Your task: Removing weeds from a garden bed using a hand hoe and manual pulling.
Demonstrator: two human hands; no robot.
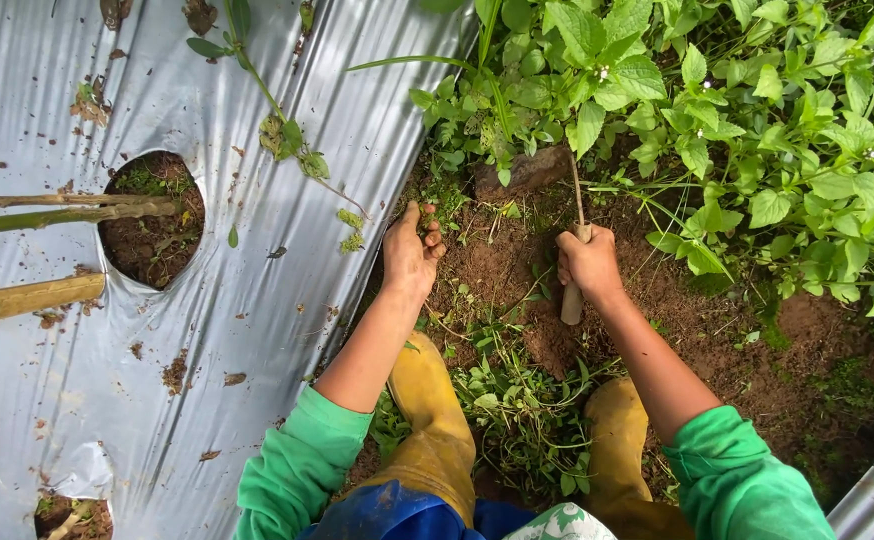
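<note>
Your right hand (589, 262) has its fingers shut tight on the small wooden-handled digging tool (573, 290), blade in brown soil | left hand (412, 250) pinches tiny green weeds (435, 222) | careful: the blade could slip and cut the leafy green plants (597, 60).

Bare soil (502, 265) lies open between both hands; leafy plants (717, 100) crowd the far side, silver plastic sheeting (257, 300) borders the left.

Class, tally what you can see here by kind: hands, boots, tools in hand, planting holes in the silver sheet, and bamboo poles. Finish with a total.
Hands: 2, left hand and right hand
Yellow boots: 2
Wooden-handled tools: 1
Planting holes: 2
Bamboo poles: 3
Total: 10
</note>
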